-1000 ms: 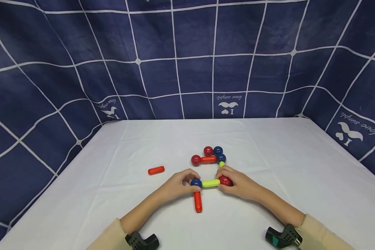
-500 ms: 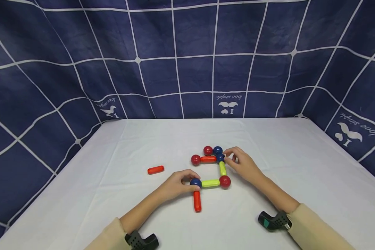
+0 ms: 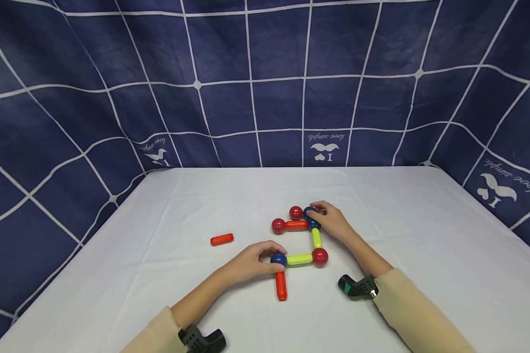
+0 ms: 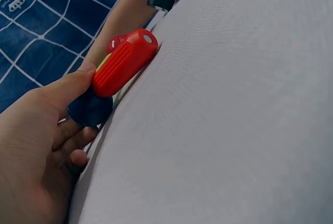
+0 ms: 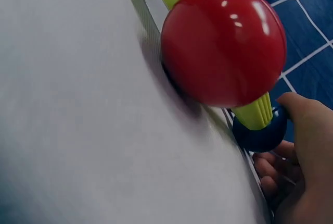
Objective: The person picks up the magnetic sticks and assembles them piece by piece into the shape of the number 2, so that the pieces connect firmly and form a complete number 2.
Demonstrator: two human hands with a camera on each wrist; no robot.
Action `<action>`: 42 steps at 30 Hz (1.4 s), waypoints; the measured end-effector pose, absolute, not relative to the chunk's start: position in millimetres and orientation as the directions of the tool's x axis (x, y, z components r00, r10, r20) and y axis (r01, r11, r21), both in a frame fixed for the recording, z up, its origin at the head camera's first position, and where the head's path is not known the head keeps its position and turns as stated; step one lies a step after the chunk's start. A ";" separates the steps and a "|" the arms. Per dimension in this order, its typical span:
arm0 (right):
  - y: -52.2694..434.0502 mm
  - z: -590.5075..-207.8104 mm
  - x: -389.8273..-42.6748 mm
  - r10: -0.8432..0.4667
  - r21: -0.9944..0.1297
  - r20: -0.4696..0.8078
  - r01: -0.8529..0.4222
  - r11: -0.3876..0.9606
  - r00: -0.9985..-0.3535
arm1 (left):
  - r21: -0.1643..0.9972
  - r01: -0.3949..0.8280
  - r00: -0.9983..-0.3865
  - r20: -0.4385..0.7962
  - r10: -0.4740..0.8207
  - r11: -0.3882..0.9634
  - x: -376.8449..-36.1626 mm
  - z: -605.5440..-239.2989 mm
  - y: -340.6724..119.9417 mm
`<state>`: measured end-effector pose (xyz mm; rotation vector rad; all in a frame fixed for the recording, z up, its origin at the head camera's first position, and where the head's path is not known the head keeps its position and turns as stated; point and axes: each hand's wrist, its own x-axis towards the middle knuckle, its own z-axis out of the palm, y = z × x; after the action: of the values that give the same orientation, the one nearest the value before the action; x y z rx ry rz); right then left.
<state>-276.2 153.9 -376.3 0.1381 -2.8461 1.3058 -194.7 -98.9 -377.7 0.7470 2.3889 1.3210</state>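
Observation:
A chain of magnetic balls and rods lies on the white table (image 3: 380, 235). My left hand (image 3: 270, 256) pinches the near blue ball (image 3: 277, 258), with thumb and fingers curled round it (image 4: 89, 110). A red rod (image 3: 281, 286) points from this ball toward me. A yellow-green rod (image 3: 299, 259) joins it to a red ball (image 3: 320, 256). A second yellow-green rod (image 3: 316, 238) runs back to the far blue ball (image 3: 312, 224). My right hand (image 3: 317, 214) curls on that blue ball (image 5: 260, 133). A red rod (image 3: 296, 225) and red ball (image 3: 278, 225) extend left.
A loose red ball (image 3: 295, 212) and another blue ball (image 3: 307, 212) sit just behind the chain, the blue one against my right fingers. One loose red rod (image 3: 222, 239) lies to the left. Blue checked cloth (image 3: 265, 98) walls the table on three sides.
My right hand let go of the near red ball and moved back to the far blue ball. The left hand stayed on the near blue ball.

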 end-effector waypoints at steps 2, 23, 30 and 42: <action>152.8 -376.1 -276.1 -0.072 -0.756 0.039 -0.077 0.650 -0.997 | 0.851 0.296 -0.809 -0.017 0.587 0.433 -195.7 -377.8 -98.8; 147.4 -352.5 -229.7 -0.070 -0.788 0.306 -0.294 0.542 -0.949 | 0.846 0.295 -0.839 0.006 0.545 0.444 -198.0 -378.7 -97.2; 149.3 -356.8 -198.5 -0.234 -0.736 0.336 -0.409 0.539 -0.913 | 0.845 0.301 -0.843 0.020 0.538 0.441 -202.2 -376.1 -91.8; 151.2 -371.5 -156.8 -0.563 -0.760 0.228 -0.506 0.407 -0.795 | 0.859 0.308 -0.809 0.010 0.588 0.409 -220.1 -372.3 -82.8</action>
<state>-156.8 151.2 -371.5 1.0229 -2.6886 1.4149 -220.1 -82.8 -372.3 0.7794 2.3744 1.3549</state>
